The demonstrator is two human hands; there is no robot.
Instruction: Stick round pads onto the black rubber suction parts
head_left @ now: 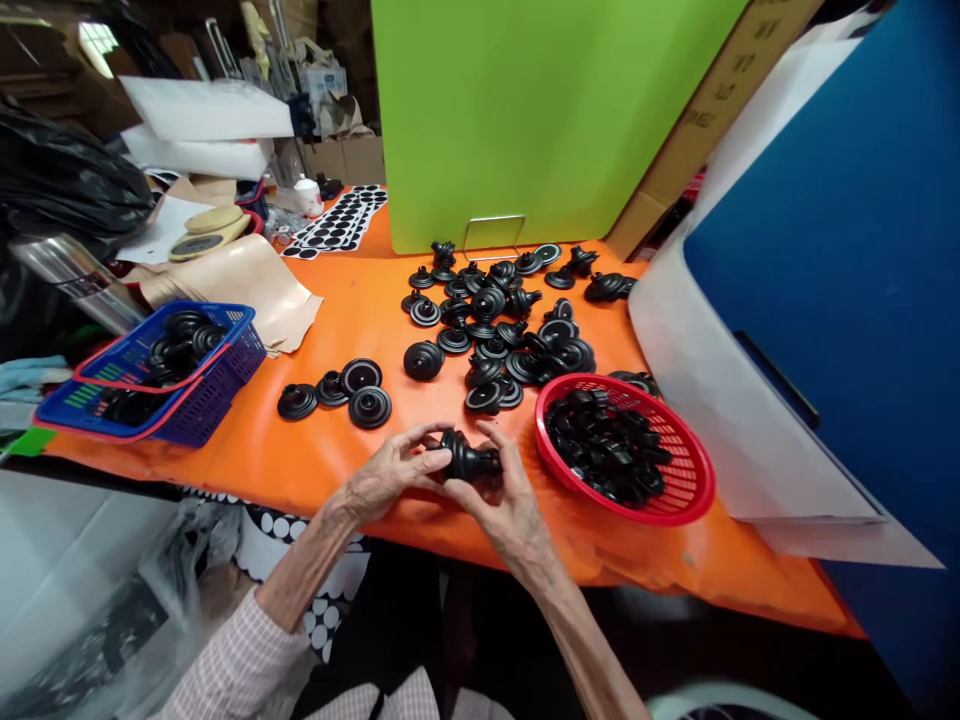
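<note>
Between my two hands, just above the front edge of the orange table, is a glossy black turned part [468, 458], ringed like a spindle and lying sideways. The fingers and thumb of my left hand [390, 474] close on its left end. My right hand [514, 505] grips its narrower right end. Beyond my hands, several black round stepped pieces [489, 304] lie in a loose heap. Left of the heap is a small group of black discs [370, 407]. A red basket [703, 470] filled with small black parts stands right of my right hand.
A blue basket [240, 345] with a red handle holds black round pieces at the left. Behind it lie brown paper [262, 290] and sheets of black dots [337, 222]. A green board [525, 120] stands at the back; a blue panel [840, 250] rises on the right.
</note>
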